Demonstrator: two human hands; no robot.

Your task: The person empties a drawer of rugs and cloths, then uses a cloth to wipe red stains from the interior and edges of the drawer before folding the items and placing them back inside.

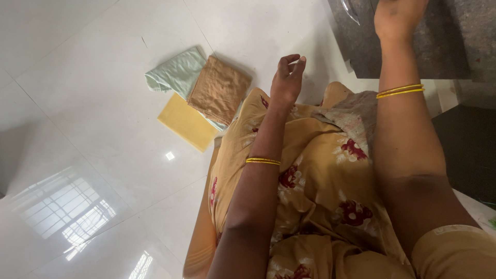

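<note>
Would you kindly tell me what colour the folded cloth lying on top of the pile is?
Brown; the folded cloth shows best in the head view.

No packages, labels, signs or screens show anywhere in this view, neither on the floor nor the worktop.

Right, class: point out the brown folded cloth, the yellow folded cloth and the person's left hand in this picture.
brown folded cloth [219, 90], head view, middle of its top face.
yellow folded cloth [187, 123], head view, bare part left of the brown one.
left hand [287, 80], head view, back of the hand, raised and empty.
</note>
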